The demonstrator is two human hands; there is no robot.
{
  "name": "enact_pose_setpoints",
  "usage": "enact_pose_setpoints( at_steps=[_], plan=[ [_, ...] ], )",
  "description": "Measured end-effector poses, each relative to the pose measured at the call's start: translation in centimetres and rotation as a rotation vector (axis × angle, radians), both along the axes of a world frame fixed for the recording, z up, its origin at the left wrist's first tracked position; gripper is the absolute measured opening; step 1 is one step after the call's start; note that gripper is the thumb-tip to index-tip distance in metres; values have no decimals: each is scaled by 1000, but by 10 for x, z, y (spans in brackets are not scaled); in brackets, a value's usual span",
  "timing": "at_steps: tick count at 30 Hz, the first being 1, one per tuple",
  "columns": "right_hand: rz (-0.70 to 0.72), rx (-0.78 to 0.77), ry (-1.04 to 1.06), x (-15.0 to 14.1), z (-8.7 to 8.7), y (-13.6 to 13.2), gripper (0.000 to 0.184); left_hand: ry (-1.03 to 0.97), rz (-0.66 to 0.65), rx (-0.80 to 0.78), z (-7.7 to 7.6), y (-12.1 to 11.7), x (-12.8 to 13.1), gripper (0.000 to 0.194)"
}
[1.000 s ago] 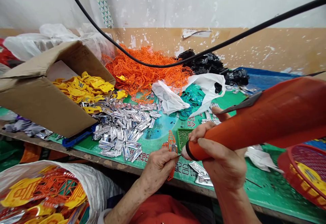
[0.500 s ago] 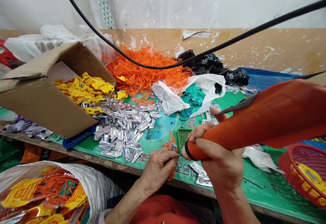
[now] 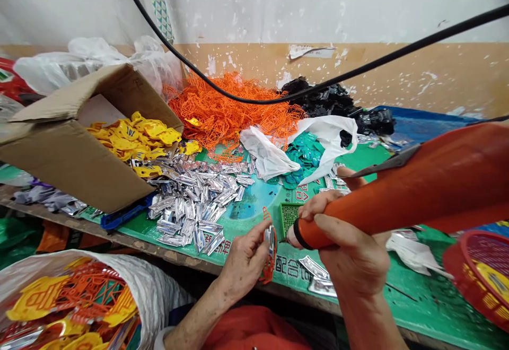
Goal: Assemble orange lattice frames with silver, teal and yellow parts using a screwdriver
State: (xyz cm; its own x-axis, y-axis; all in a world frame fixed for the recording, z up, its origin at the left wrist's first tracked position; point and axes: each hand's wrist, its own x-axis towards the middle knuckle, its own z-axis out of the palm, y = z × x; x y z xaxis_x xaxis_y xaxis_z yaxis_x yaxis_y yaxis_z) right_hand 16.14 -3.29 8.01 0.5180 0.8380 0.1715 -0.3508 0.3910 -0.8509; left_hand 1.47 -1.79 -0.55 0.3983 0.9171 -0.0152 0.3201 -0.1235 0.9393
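- Our left hand (image 3: 244, 265) pinches a small orange lattice piece (image 3: 269, 249) with a silver strip on it, fingers drawn narrow, just left of the green mesh square (image 3: 289, 218) on the table (image 3: 421, 299).
- Our right hand (image 3: 353, 254) wraps firmly around a tapered orange tool (image 3: 397, 201), whose tip sits near the piece, not touching.
- A heap of silver strips (image 3: 194, 212) lies left of the mesh square.
- We judge this the close handwork on the piece itself; the next move calls for bringing the tip steadily onto the strip.
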Motion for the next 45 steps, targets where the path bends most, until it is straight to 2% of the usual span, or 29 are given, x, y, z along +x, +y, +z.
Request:
enact_pose_setpoints(
  at_steps=[4, 10, 13, 19, 24, 33, 36, 39, 42, 45],
  plan=[
    [39, -16, 9, -2, -2, 0, 62, -27, 55, -94, -2, 1, 1, 63],
    [96, -11, -20, -5, -6, 0, 62, 1, -17, -222, 11, 7, -1, 40],
    [114, -14, -17, -6, -6, -1, 63, -50, -31, -303, 18, 7, -1, 37],
    [112, -4, -26, -7, -4, -2, 63, -174, -28, -456, 16, 5, 3, 28],
    [132, -11, -11, -6, -2, -3, 65, -316, 29, -571, 13, 4, 4, 22],
    [147, 46, -1, -7, 7, -11, 61, -516, 174, -720, 9, 2, -2, 26],
    [159, 74, -17, -7, 7, -12, 59, -489, 190, -698, 7, 2, -1, 23],
    [143, 67, -15, -8, 5, -12, 61, -405, 197, -577, 7, 0, -1, 19],
    [148, 38, 19, -9, 4, -11, 63, -290, 172, -477, 11, -3, -1, 19],
    [123, 16, 34, -10, 4, -11, 66, -219, 156, -443, 16, -6, -1, 21]
  ],
)
